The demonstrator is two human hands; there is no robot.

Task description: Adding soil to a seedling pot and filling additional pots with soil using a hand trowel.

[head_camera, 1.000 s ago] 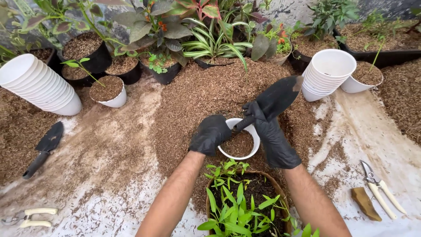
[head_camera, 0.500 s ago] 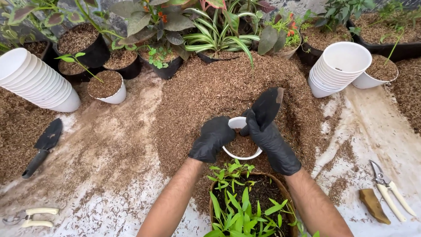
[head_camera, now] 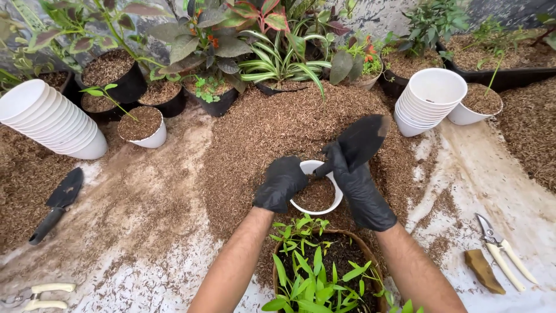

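Seedlings with narrow green leaves fill a brown basket (head_camera: 365, 255) nearest the camera, just on the near side of the small white pot (head_camera: 315, 194). That pot sits on the heap of brown husk mix (head_camera: 278, 122) and is partly filled with the same mix. Left hand (head_camera: 281, 182), in a black glove, curls its grip around the pot's left rim and wall. Right hand (head_camera: 359, 188), also gloved, has its grip closed tight on the handle of a black trowel (head_camera: 362, 139). The trowel's long axis runs on a slant, handle end low over the pot, blade pointing up and away to the right, beyond the fingers. Further from the pot, a second trowel (head_camera: 58, 203) lies far to its left, and pruning shears (head_camera: 501, 249) lie off to its right. Beyond the pot stand a stack of white pots (head_camera: 428, 101), another stack (head_camera: 52, 119) on its side, and potted plants (head_camera: 243, 46).
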